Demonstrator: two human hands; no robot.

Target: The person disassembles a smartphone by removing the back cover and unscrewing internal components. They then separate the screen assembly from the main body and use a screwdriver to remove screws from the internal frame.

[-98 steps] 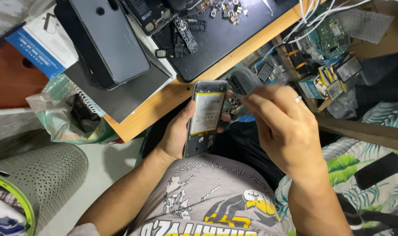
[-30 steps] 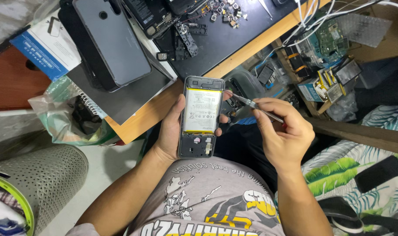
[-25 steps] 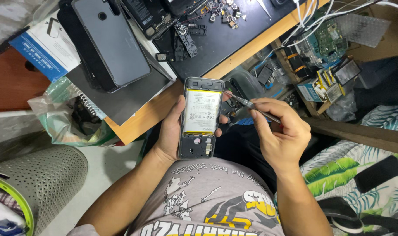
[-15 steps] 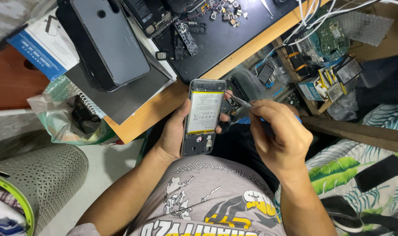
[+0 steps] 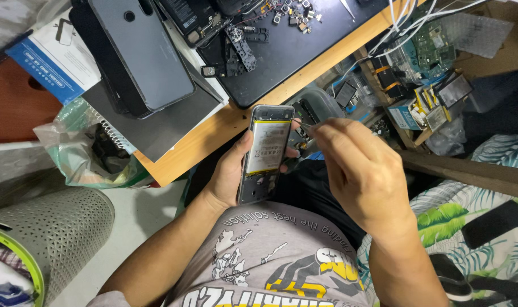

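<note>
While my left hand (image 5: 227, 173) keeps its grip clenched around the opened phone (image 5: 263, 152) above my lap, my right hand (image 5: 361, 170) has come closer, pinching thin tweezers (image 5: 305, 126) beside the phone's upper edge, so the work continues there

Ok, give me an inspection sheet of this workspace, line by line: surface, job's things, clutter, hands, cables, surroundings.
Surface: wooden bench, partly covered by a black mat.
Job's things: opened phone, pale battery showing; thin tool at its right edge.
Clutter: grey phone, small parts, notebook, blue box, plastic bag.
Hands: left hand grips the opened phone; right hand pinches the thin tool.
Cables: white cables off the bench's right edge.
Surroundings: parts trays, grey perforated bin, leaf-print fabric.
</note>
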